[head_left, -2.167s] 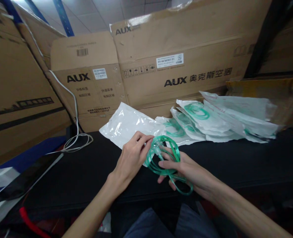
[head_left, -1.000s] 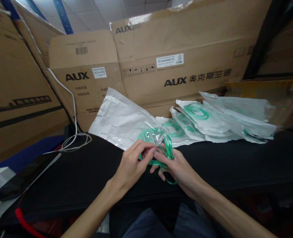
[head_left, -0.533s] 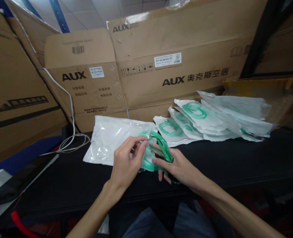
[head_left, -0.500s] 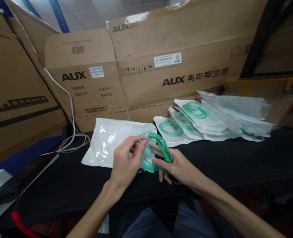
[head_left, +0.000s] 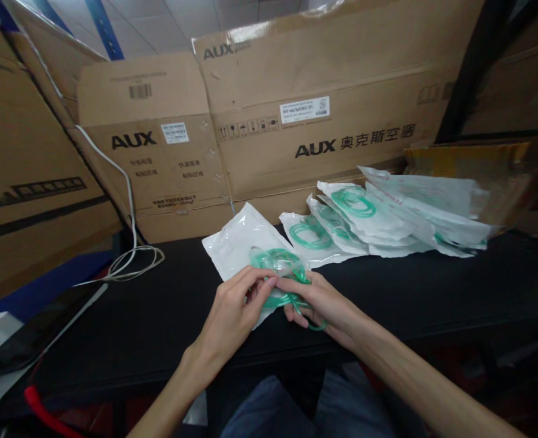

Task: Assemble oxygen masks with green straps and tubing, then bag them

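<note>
In the middle of the picture, two hands meet over one coil of green tube (head_left: 278, 263). The coil sits partly inside one clear bag (head_left: 244, 242), which lies on the black table (head_left: 433, 292). The left hand (head_left: 232, 313) pinches the near edge of the bag with its fingertips pressed close together. The right hand (head_left: 326, 304) is curled shut around the loops of tube that hang out of the bag. To the right lies a pile of bags (head_left: 389, 216), at least four, each with a green coil inside. One white cord (head_left: 134, 261) curls at the left. Two big boxes (head_left: 296, 79) stand behind.
</note>
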The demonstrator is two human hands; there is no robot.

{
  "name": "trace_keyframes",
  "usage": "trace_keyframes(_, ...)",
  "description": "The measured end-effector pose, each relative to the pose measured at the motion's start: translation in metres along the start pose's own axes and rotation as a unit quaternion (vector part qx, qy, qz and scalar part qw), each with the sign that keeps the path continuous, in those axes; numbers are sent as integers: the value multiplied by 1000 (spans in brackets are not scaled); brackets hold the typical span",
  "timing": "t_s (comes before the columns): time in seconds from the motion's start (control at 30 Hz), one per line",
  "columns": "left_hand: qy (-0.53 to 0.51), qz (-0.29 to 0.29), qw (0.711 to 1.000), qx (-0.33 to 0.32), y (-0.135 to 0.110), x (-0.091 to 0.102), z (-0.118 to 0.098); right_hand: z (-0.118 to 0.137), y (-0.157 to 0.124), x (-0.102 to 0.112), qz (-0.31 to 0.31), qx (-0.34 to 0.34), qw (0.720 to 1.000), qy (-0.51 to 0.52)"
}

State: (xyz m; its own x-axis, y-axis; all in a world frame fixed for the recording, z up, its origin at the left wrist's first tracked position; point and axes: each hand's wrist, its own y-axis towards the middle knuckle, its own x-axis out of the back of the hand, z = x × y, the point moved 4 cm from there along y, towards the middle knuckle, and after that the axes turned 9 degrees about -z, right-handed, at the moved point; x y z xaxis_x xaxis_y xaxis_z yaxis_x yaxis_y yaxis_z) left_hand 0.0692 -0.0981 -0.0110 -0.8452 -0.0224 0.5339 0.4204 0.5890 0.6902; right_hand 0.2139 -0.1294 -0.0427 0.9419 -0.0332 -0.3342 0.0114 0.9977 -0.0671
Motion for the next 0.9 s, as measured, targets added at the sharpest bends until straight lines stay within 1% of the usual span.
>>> trace_keyframes(0.07,-7,2,1000,9,-4,-1,-4,-6,3,-4,-17,-7,999,43)
trace_keyframes(0.2,-28,22,999,-7,-5,-8,-24,-19,12,-15,-66,9,992,107)
trace_keyframes(0.27,-21,14,1000,-11,-2,-9,-31,-20,15,-21,-70,11,990,122)
trace_keyframes(0.37,9,-7,1000,-1,2,-6,-32,-14,10,-25,-58,8,987,152)
trace_keyframes(0.47,33,-28,999,19,4,-1,-27,-4,-7,-26,-13,-21,982,187)
trace_keyframes(0.53,34,-24,999,25,3,1,-26,-1,-19,-27,16,-43,977,210)
trace_keyframes(0.6,20,-1,1000,20,0,0,-28,-4,-25,-29,14,-41,976,213)
trace_keyframes(0.67,4,20,1000,15,-4,-2,-33,-11,-21,-31,-16,-17,980,198)
trace_keyframes(0.73,-4,26,1000,15,-9,-1,-37,-20,-9,-31,-62,13,979,194)
trace_keyframes(0.8,-9,24,1000,16,-13,1,-40,-31,6,-33,-82,24,977,193)
trace_keyframes(0.9,-11,40,999,14,-16,2,-44,-41,25,-34,-105,31,975,195)
